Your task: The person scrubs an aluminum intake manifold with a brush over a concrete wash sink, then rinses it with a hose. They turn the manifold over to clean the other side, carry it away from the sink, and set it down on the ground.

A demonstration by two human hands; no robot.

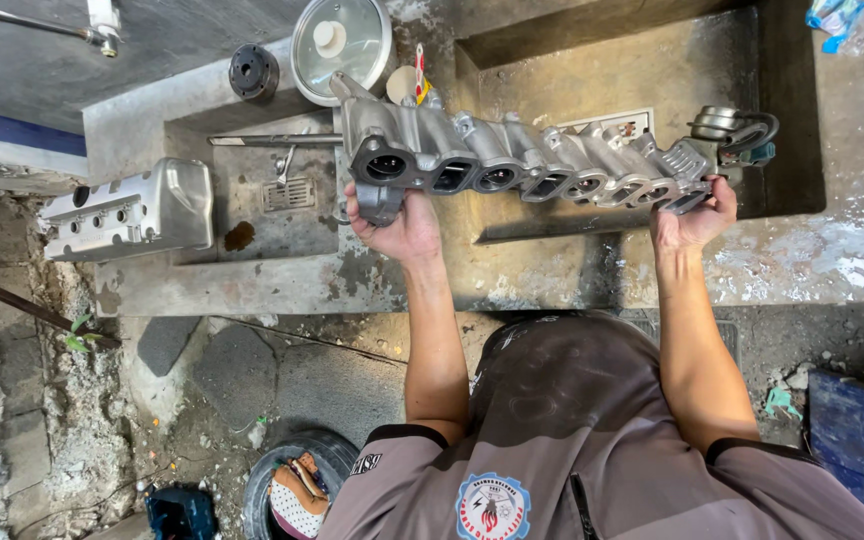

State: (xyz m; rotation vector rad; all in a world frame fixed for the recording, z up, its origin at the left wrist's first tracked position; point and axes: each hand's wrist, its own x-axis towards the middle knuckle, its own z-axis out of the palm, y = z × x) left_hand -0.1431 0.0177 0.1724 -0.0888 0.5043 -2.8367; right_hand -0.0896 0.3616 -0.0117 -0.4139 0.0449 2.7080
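Head view: I hold a cast aluminium intake manifold [532, 160] level between both hands, above a concrete wash basin [652, 70]. My left hand [397, 225] is clenched on the end with the big round port; fingers [372, 205] wrap under a lug, thumb side toward me. My right hand [697, 215] is clenched on the far end, fingertips hooked beneath the last flange, just below a small throttle fitting [737, 130] that sticks out past them. Both hands are grasping the manifold; neither is released.

Handling note (judgement): the casting looks heavy and long, and its port edges look sharp. A two-end hold seems right. I would keep the ports facing me, the piece level, and the fitting clear of the basin wall [782, 100].

Surface and room: the basin is rough grey concrete, wet and stained, with a drain grate [287, 193] beyond my left fingers. Further left of them a silver valve cover [127, 212] rests on the basin ledge. Beyond the left fingers stand a pot lid [340, 42] and a dark round pulley-like part [253, 71]. A tap [102, 25] shows at the upper left. The floor below is broken concrete with a tyre [297, 470] near my legs.
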